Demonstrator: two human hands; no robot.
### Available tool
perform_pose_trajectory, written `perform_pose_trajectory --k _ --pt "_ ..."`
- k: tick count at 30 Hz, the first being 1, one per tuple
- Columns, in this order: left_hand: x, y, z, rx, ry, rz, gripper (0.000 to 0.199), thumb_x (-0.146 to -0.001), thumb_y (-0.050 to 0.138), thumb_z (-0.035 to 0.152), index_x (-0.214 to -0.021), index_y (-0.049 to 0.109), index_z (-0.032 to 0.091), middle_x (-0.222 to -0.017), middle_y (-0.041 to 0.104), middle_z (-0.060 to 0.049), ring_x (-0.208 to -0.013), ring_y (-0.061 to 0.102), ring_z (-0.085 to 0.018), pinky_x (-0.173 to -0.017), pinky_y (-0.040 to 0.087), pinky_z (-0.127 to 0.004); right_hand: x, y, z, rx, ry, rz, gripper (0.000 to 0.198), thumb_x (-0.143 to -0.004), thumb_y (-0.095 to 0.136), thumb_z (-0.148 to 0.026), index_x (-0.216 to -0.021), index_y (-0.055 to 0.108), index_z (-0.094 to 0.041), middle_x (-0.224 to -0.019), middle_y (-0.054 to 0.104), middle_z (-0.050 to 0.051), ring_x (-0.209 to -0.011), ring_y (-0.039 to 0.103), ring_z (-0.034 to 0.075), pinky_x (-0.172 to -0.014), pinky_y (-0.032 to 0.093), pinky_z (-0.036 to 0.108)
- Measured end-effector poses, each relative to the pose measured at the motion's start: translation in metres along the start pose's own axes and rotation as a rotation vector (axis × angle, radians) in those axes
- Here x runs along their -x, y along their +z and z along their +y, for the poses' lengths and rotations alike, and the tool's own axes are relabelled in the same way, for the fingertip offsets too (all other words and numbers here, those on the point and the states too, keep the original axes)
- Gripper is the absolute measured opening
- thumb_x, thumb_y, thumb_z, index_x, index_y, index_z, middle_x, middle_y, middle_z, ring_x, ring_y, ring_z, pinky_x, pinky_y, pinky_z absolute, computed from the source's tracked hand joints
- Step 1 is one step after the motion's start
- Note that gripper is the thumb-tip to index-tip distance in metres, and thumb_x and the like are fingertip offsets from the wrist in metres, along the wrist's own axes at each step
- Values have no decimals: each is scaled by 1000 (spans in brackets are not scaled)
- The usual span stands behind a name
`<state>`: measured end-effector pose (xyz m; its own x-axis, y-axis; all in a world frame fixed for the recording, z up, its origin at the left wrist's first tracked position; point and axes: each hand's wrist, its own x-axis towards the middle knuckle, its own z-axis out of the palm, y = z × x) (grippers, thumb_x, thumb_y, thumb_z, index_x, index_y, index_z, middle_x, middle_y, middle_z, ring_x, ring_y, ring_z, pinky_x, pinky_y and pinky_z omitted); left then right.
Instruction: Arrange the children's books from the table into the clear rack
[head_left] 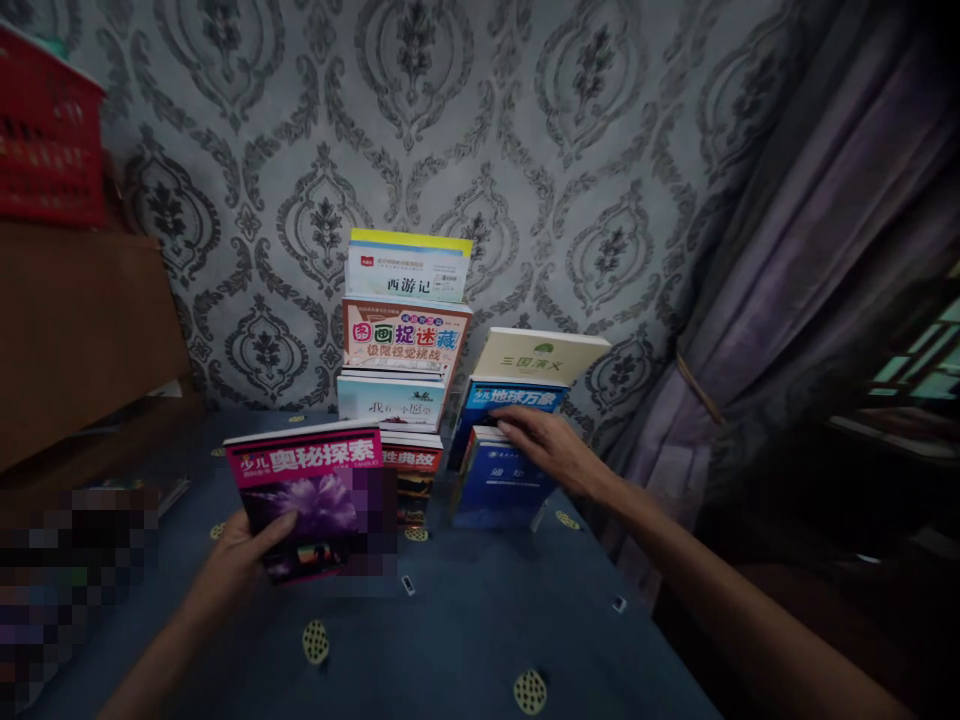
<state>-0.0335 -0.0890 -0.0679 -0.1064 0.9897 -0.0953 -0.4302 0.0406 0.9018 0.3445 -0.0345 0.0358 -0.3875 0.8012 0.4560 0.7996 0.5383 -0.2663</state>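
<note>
The left hand [244, 545] has the pink book [311, 498] gripped at its lower left corner, thumb pressed across the cover, the book held upright and facing the camera, just clear of the blue cloth [450, 640] below. Over at 3 o'clock from it, the right hand [551, 445] lies flat on the top edge of the blue book [499, 485], fingers stretched out along it, not closed round anything. That blue book stands upright at the front of a short row; right behind it, at 12 o'clock, a second blue one [517, 397], and behind that a cream book [541, 355] leaning back toward the wall.

Between the two hands rises the taller stack [405, 340]: a yellow-edged book on top, an orange-and-white one under it, a pale one below that, and a red one at the bottom (partly hidden by the pink book). All of it stands against the patterned wallpaper [525, 150].

Out at 9 o'clock a wooden cabinet [82, 320] carries a red basket [49, 130]. At 3 o'clock a purple curtain [787, 280] hangs, tied back.
</note>
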Motion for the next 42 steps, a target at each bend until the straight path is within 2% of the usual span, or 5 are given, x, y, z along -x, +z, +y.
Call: perform_pose_trajectory --k 9,18,22,33,42 --pt "-9 5 15 25 140 28 50 -47 92 40 -88 75 16 -87 77 -7 -81 74 -28 -74 62 -36 -32 19 -37 -88 -295 -99 38 -101 38 -32 -133 58 -23 -117 68 9 -106 64 22 -91 50 37" --pt "-8 -4 27 36 203 89 53 -46 93 38 -91 75 16 -89 78 -7 -86 74 -30 -78 62 -38 -44 30 -41 -39 -226 -199 43 -101 36 -23 -141 52 -25 -121 70 8 -111 65 23 -94 51 40" --pt "-8 7 43 44 230 104 63 -42 94 40 -98 75 19 -87 78 -6 -85 74 -29 -79 62 -38 -46 29 -44 -23 -165 -236 43 -97 39 -17 -133 60 -28 -133 64 5 -118 62 24 -98 48 41" --pt "-24 54 99 57 558 -80 47 -58 89 35 -101 74 22 -96 77 -4 -99 71 -28 -92 58 -41 -59 30 -54 156 -74 -398 44 -78 44 -3 -103 72 -25 -108 75 4 -103 67 22 -76 48 27" --pt "-41 95 100 -46 614 -156 44 -53 89 39 -88 73 19 -87 76 -2 -97 70 -25 -91 57 -37 -73 18 -70 332 -117 -631 38 -77 51 -4 -106 74 -16 -102 76 8 -93 70 21 -67 48 21"
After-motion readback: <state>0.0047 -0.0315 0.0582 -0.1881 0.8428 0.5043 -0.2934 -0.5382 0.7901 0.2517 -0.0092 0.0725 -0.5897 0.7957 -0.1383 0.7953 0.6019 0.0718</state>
